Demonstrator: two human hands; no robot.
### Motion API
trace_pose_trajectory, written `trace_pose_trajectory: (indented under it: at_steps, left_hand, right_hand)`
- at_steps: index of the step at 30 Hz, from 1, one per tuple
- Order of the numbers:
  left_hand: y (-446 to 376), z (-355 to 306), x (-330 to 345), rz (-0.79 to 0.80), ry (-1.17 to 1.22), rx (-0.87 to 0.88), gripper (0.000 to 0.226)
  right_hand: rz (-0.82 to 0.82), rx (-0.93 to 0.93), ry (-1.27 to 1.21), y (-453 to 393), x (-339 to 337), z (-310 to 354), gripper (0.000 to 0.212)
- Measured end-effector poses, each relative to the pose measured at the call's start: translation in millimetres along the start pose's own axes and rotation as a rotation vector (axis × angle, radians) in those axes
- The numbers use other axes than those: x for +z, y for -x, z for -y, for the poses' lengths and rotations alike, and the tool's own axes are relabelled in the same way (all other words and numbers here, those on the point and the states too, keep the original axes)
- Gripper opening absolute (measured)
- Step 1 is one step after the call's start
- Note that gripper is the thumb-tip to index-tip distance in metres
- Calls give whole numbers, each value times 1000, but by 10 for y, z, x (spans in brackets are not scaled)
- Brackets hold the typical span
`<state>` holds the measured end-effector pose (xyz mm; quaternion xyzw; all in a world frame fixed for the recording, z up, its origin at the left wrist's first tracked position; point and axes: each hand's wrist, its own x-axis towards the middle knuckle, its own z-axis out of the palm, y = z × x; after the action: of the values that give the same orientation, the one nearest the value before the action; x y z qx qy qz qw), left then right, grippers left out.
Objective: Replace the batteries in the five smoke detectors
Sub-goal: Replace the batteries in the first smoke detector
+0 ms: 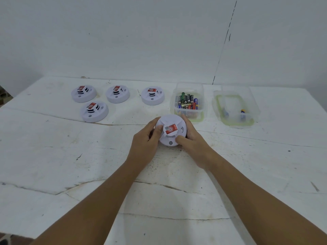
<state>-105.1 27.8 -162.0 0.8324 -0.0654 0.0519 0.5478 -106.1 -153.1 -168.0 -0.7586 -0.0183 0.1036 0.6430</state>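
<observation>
At frame centre the held detector (171,130) carries a red sticker (171,129) with a white circled "S" beside a small code square too fine to read, while the stickers on the four detectors at upper left and the battery labels are too small to read.

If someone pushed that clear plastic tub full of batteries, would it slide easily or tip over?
The clear plastic tub of batteries would probably slide rather than tip: it sits low and wide on the white table. It likely feels heavy for its size, since many batteries fill it. The loose batteries would probably shift and rattle inside.
</observation>
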Motion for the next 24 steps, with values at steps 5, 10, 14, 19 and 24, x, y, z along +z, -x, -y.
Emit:
trace_pose_trajectory:
  at_steps: [5,10,14,19,24]
  left_hand:
    - [-4,5,-2,3,-11,1,38]
    - [-4,2,-7,9,-3,-3,37]
    - [-4,9,-1,8,-11,3,38]
    - [-2,9,5,4,-15,1,38]
    - [0,27,12,0,-4,-1,40]
  right_hand:
    - [-5,-9,29,7,4,2,93]
    - [-10,-14,24,14,12,11,93]
    - [-4,-17,27,17,11,12,92]
    - [-8,-17,17,25,14,13,94]
    - [-5,-17,29,32,14,24,97]
